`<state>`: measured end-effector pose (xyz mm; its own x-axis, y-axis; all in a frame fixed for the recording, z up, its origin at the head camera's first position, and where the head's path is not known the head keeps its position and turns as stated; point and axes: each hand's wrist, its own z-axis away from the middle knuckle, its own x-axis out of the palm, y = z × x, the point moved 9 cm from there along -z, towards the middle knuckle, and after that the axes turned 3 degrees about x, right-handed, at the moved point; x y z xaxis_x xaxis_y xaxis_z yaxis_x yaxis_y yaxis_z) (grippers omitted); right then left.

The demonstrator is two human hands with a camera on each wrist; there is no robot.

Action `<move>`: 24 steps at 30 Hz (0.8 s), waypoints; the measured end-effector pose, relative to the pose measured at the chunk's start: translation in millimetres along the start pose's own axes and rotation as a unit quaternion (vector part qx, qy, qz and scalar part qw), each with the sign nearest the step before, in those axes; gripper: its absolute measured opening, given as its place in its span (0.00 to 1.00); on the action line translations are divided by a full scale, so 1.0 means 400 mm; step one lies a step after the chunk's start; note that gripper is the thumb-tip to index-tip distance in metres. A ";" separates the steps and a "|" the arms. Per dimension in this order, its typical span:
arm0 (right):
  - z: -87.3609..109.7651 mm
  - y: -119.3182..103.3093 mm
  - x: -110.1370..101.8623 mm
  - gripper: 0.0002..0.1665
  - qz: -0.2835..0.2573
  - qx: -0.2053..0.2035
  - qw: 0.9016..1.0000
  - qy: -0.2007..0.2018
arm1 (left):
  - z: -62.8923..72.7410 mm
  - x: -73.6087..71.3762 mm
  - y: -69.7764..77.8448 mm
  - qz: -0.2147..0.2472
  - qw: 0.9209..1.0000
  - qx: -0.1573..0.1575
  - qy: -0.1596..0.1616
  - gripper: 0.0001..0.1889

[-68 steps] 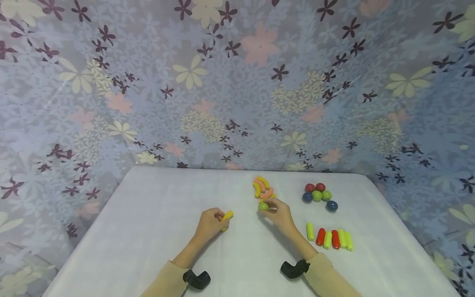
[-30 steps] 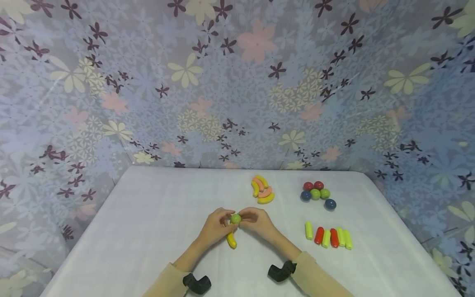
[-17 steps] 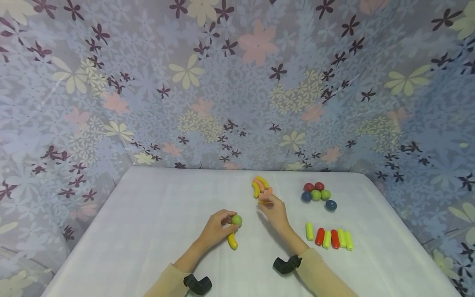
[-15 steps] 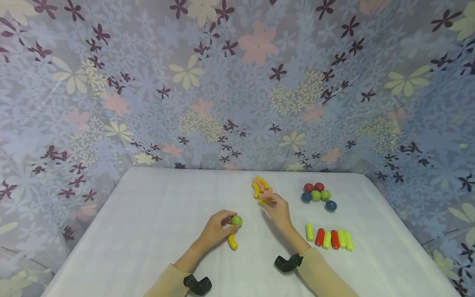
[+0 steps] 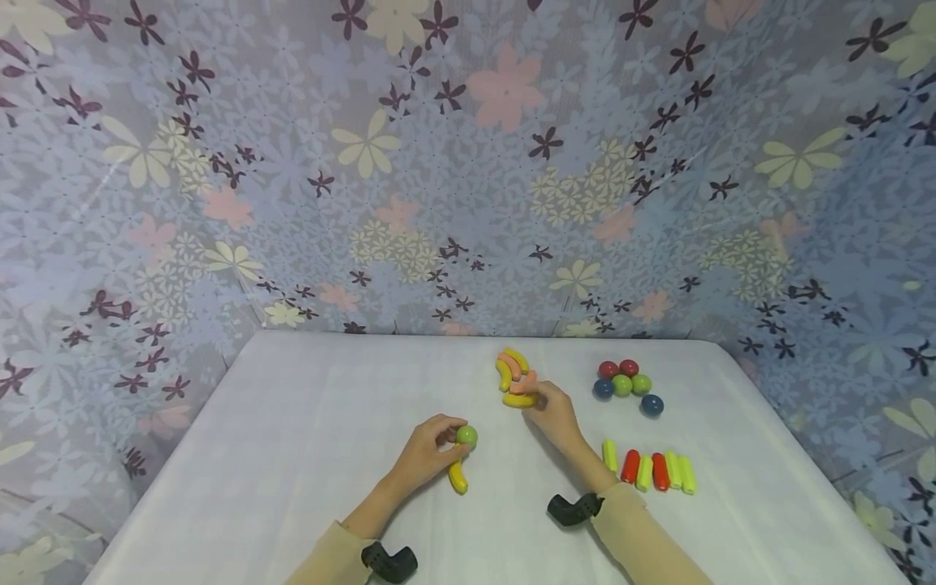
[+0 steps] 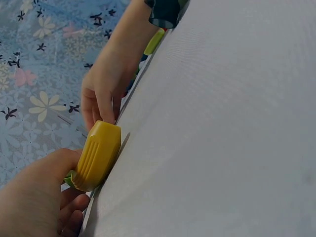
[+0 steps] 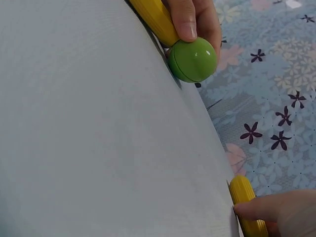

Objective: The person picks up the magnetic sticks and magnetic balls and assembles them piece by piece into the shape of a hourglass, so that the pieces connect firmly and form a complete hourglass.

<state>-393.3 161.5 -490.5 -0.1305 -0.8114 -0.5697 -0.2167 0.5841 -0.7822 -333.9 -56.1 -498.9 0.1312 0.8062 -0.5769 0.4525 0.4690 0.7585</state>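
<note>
One yellow, curved, banana-shaped piece (image 5: 518, 400) is now pinched by my right hand (image 5: 553, 409), leaving my left hand (image 5: 431, 447) alone gripping the glossy green ball (image 5: 466, 437).

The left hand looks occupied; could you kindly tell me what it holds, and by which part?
The left hand pinches the green ball by the side facing the hand and, it seems, the yellow piece by its adjoining end.

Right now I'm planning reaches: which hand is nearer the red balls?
Right. The right hand, pinching a yellow piece, is below-left of the red balls in the head view; the left hand, at a green ball, is farther left.
</note>
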 end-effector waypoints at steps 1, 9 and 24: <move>0.000 0.000 0.003 0.21 0.004 0.000 1.000 -0.004 | 0.000 0.000 0.000 0.000 1.000 0.000 0.000 0.18; 0.002 -0.006 0.012 0.17 -0.004 -0.005 1.000 -0.013 | 0.000 -0.002 0.003 -0.004 1.000 0.011 0.006 0.18; 0.015 -0.033 0.067 0.11 -0.094 0.012 0.991 -0.090 | 0.003 -0.037 0.000 -0.007 0.998 -0.012 0.068 0.17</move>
<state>-387.9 132.2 -496.9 0.0846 -0.8901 -0.4479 -0.1982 0.4255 -0.8830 -334.8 -68.7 -490.9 0.0038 0.8406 -0.5416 0.4313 0.4872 0.7593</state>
